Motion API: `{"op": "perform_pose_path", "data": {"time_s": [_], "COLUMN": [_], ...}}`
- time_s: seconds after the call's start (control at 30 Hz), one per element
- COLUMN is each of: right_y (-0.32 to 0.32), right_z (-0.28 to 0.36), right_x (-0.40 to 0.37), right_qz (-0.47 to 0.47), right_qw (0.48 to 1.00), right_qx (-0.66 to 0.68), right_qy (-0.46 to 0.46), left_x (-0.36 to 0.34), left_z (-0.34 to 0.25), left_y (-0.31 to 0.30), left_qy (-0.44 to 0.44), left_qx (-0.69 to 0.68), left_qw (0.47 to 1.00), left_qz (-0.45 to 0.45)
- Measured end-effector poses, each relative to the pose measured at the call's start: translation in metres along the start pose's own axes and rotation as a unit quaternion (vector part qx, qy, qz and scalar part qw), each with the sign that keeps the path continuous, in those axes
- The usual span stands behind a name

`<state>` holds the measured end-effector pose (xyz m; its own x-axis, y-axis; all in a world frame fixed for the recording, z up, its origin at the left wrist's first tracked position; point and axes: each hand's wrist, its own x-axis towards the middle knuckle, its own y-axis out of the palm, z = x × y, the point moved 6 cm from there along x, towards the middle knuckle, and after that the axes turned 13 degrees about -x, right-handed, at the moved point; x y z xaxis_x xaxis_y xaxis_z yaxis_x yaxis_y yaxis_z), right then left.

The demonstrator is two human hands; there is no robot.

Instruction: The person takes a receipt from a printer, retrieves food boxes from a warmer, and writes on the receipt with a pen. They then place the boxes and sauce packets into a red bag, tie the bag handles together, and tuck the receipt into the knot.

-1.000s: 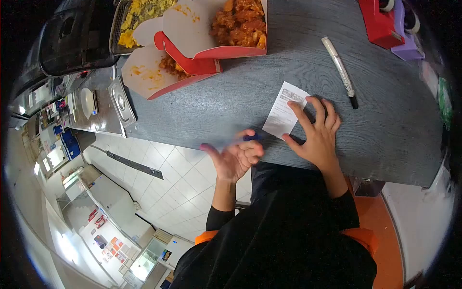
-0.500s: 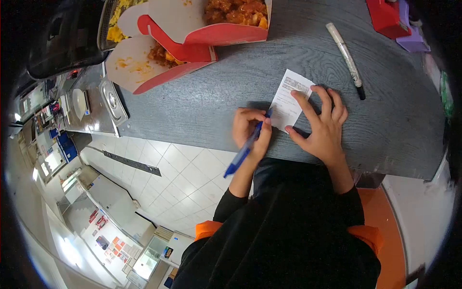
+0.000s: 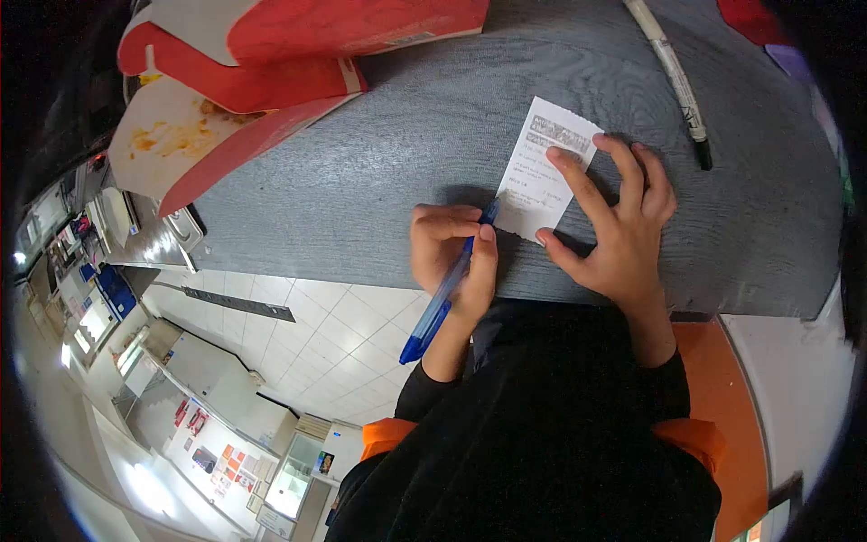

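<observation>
My left hand (image 3: 452,257) is closed around a blue ballpoint pen (image 3: 432,316), its tip angled up to the left edge of a printed receipt (image 3: 533,176). The pen's clip end slants down past my wrist, over the counter's near edge. The slip lies tilted on a dark grey wood-grain counter (image 3: 361,190). Spread fingers of my right hand (image 3: 623,230) rest over its right side, thumb near the bottom corner and index fingertip on the print.
Red-and-white food cartons (image 3: 298,45) stand at the upper left, one flap smeared with sauce. A white marker with a black cap (image 3: 673,77) lies beyond my right hand. A red item (image 3: 754,18) and a purple piece (image 3: 790,61) sit at the upper right corner.
The view has come closer to the receipt, so the cartons and marker sit higher in frame. The pen stays in my left hand at the slip's left edge; my right hand keeps its place on it.
</observation>
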<state>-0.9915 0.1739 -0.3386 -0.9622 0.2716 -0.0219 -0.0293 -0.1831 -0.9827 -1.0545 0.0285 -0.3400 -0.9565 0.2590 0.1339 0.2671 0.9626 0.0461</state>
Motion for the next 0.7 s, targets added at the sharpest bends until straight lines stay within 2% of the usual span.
{"op": "perform_pose_path", "data": {"time_s": [0.07, 0.13, 0.23, 0.27, 0.4, 0.47, 0.5, 0.57, 0.6, 0.67, 0.7], "right_y": [-0.001, 0.000, 0.000, 0.000, 0.000, 0.001, 0.000, 0.000, 0.000, 0.000, -0.001], "right_z": [0.000, -0.001, -0.001, -0.001, -0.001, -0.002, -0.001, -0.001, -0.001, -0.001, -0.001], "right_x": [0.000, 0.000, -0.001, -0.001, 0.000, 0.000, 0.000, 0.000, 0.000, 0.000, 0.001], "right_qz": [-0.014, -0.014, -0.019, -0.023, -0.014, -0.018, -0.019, -0.024, -0.024, -0.020, -0.022], "right_qw": [1.000, 1.000, 1.000, 1.000, 1.000, 1.000, 1.000, 1.000, 1.000, 1.000, 1.000], "right_qx": [-0.004, -0.002, -0.002, -0.005, -0.012, -0.009, -0.008, -0.009, -0.008, -0.006, -0.006], "right_qy": [-0.005, -0.003, -0.005, -0.007, -0.003, -0.002, -0.003, 0.000, 0.001, 0.000, -0.001], "left_x": [0.000, 0.001, 0.002, 0.001, 0.002, 0.000, -0.001, -0.002, -0.001, -0.002, -0.002], "left_z": [0.000, -0.001, -0.006, -0.005, -0.005, -0.007, -0.007, -0.003, -0.005, -0.014, -0.013], "left_y": [0.001, 0.008, 0.011, 0.007, 0.006, 0.016, 0.016, 0.006, 0.006, 0.021, 0.018], "left_qy": [0.000, 0.019, 0.045, 0.044, 0.032, 0.036, 0.037, 0.007, 0.008, 0.063, 0.064], "left_qx": [0.006, 0.088, 0.093, 0.093, 0.068, 0.106, 0.107, 0.083, 0.083, 0.133, 0.133], "left_qw": [1.000, 0.995, 0.993, 0.994, 0.997, 0.988, 0.988, 0.996, 0.996, 0.979, 0.979], "left_qz": [-0.001, 0.047, 0.065, 0.022, -0.011, 0.103, 0.103, 0.020, 0.022, 0.144, 0.143]}}
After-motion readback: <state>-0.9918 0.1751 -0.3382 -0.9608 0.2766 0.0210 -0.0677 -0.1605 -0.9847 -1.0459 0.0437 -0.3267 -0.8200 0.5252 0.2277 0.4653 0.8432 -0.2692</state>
